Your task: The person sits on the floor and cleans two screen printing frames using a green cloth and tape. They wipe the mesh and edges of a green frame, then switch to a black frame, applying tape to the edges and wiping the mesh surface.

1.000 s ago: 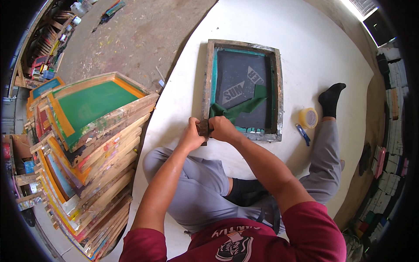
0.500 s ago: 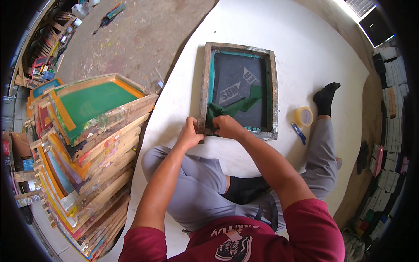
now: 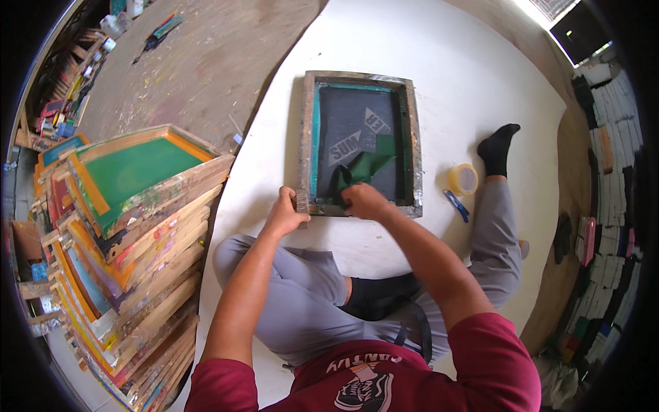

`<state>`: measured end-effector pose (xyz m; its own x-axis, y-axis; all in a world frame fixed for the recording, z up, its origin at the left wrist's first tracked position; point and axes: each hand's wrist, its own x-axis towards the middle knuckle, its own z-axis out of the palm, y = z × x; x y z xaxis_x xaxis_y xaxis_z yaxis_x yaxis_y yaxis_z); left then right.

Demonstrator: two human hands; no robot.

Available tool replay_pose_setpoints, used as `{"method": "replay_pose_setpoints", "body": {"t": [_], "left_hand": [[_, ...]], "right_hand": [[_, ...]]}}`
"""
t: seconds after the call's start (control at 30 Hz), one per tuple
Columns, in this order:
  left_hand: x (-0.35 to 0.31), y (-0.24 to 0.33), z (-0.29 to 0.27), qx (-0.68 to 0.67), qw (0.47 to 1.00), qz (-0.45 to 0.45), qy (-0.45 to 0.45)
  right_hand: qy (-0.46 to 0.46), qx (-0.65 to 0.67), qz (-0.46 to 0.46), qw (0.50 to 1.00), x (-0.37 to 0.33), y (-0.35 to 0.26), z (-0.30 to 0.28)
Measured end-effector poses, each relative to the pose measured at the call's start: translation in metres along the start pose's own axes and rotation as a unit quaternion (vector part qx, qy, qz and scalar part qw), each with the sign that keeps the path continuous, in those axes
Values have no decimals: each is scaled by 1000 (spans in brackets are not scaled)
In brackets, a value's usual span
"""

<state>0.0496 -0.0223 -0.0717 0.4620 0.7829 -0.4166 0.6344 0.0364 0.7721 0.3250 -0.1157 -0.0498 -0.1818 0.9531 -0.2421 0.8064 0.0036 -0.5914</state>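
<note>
In front of me a screen printing frame [image 3: 414, 137] lies on the white sheet, its wooden border worn and its dark mesh bearing pale lettering. My left hand [image 3: 283, 214] grips the frame's near left corner, fingers wrapped round the wood. Inside the frame's near edge, my right hand [image 3: 365, 200] is closed on a dark green cloth [image 3: 371, 163]. The cloth lies bunched at my fingers, and its loose end spreads over the mesh toward the right.
Right of the frame sit a roll of yellowish tape [image 3: 463, 179] and a blue cutter [image 3: 456, 206], close to my outstretched leg. A tall stack of wooden screen frames [image 3: 165, 226] stands at the left. Paint-stained brown floor [image 3: 199, 62] lies beyond the white sheet [image 3: 480, 82].
My right hand has shifted rightward along the near edge, pulling the bunched cloth away from the left corner. The left hand still holds that corner. The whole view has shifted slightly.
</note>
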Motion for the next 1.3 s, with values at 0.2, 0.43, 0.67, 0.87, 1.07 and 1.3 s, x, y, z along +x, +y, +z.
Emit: {"method": "replay_pose_setpoints", "body": {"t": [0.2, 0.43, 0.67, 0.87, 1.07, 1.3], "left_hand": [[4, -9, 3, -61, 998, -19, -21], [-4, 19, -4, -19, 999, -19, -37], [0, 0, -4, -32, 999, -12, -30], [7, 0, 5, -51, 998, 16, -33], [6, -7, 0, -50, 998, 5, -29], [6, 3, -1, -53, 997, -17, -44]], "right_hand": [[44, 24, 38, 998, 22, -27, 30], [-24, -45, 66, 996, -33, 27, -10], [-50, -99, 122, 986, -84, 47, -60], [139, 34, 24, 989, -114, 84, -66], [155, 345, 159, 912, -128, 50, -119], [144, 24, 138, 980, -133, 61, -64]]}}
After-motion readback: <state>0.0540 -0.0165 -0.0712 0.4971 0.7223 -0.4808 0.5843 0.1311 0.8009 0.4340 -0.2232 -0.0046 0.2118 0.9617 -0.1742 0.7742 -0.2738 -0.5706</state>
